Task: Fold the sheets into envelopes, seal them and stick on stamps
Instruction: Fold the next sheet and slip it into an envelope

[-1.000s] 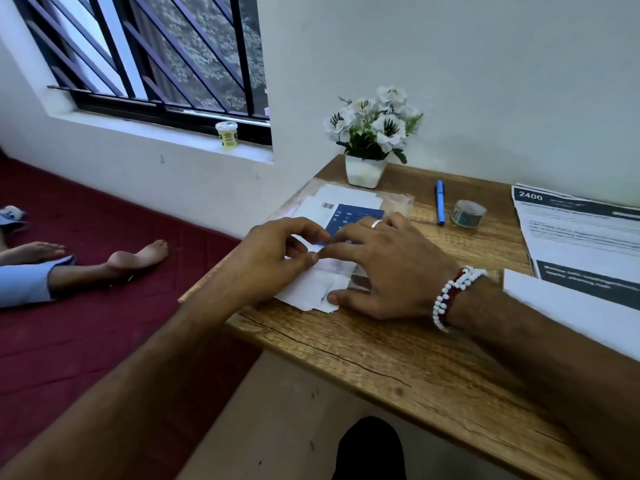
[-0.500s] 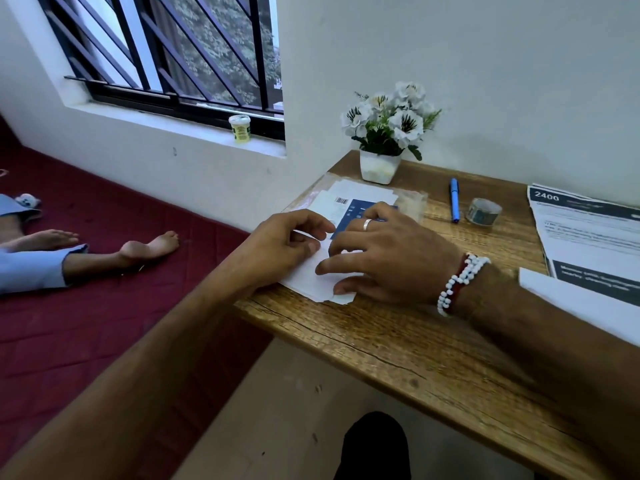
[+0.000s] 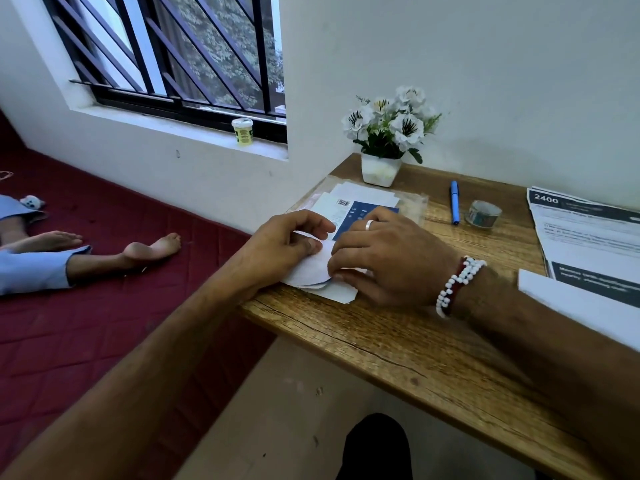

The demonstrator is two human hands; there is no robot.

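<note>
White sheet (image 3: 313, 271) lies at the tabletop's (image 3: 398, 341) left edge, partly folded: the left hand (image 3: 287, 242) pinches a raised flap in a tight grip, while the right hand (image 3: 388, 258) presses down with open fingers. Folding seems unfinished, with sealing and stamps yet to come.

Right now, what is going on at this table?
A person is folding a white sheet at the left edge of the wooden table. The left hand pinches its raised flap; the right hand presses the paper flat. The pen, tape roll and flower pot behind are untouched.
</note>
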